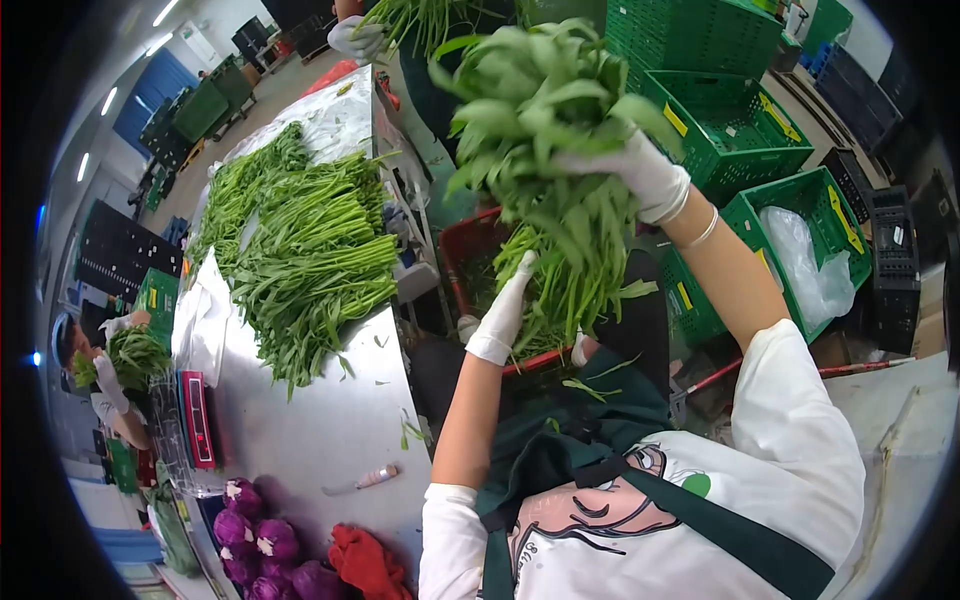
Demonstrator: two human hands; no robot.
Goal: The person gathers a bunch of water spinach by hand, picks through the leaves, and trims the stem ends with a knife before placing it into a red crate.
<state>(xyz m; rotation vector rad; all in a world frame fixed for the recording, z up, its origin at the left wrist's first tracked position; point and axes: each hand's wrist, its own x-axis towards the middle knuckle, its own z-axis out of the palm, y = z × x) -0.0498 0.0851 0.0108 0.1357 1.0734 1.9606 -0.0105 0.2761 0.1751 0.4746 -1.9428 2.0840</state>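
A large bunch of leafy greens [550, 120] is held up over a red crate [465, 245]. My right hand [640, 175], in a white glove, grips the bunch at its leafy upper part; leaves hide some of its fingers. Lower down, my left hand [508, 312], also gloved, lies against the left side of the stems, its fingers pointing up and partly behind the greens. Whether it grips any stems I cannot tell. Loose leaves hang at the bunch's lower end, near my apron [570, 430].
On the metal table [290, 440] lie piled greens [315, 250], a knife [375, 477], a red scale [197, 420], purple cabbages [277, 540] and a red cloth [368, 562]. Green crates [730, 135] stand at right. Co-workers are at far left [110, 375] and top, the latter's gloved hand [358, 38] near greens.
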